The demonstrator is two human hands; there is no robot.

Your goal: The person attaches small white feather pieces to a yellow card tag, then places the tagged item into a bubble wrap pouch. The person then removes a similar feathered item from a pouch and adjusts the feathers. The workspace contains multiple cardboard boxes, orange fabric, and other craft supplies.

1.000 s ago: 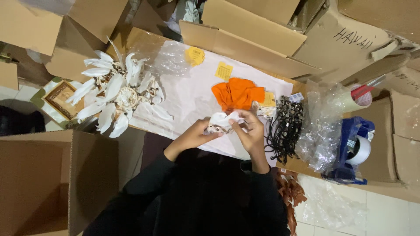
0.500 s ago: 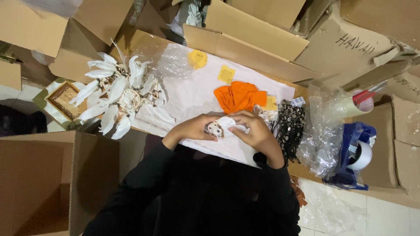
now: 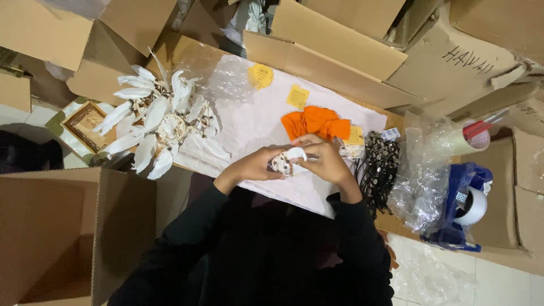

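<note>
Head camera, looking straight down: a person in black sleeves works at a bench (image 3: 187, 54) covered by a white sheet (image 3: 249, 122) and ringed by brown cardboard boxes. Both hands meet over the near edge of the sheet. The left hand (image 3: 255, 166) and the right hand (image 3: 324, 158) close their grip from either side on a small white feathered ornament (image 3: 288, 159), dotted with dark beads. One white feather curves across the top of it, its long axis running roughly left to right between the two hands, tip toward the right hand's fingers; the rest of the piece is hidden by the fingers.

Just beyond the hands lies a bunch of orange fabric (image 3: 315, 122). Two small yellow labels sit on the sheet toward the far edge: a crumpled round one (image 3: 260, 75) and a flat square one (image 3: 297, 96). Near the left end of the bench rests a large white feather dreamcatcher (image 3: 158, 122), its feathers fanning outward, partly under clear plastic wrap (image 3: 226, 79). Past the left edge, lower down, lies a small brown framed picture (image 3: 85, 122).

By the right hand a heap of dark beaded strings (image 3: 379, 167) hangs over the near edge. Further right come crumpled clear plastic bags (image 3: 422, 181), a roll of clear tape with a red core (image 3: 473, 136), and a blue tape dispenser (image 3: 464, 207) holding a white roll. An open cardboard box (image 3: 68, 238) stands at the person's left, and another box with dark handwriting (image 3: 453, 62) lies past the far right corner.
</note>
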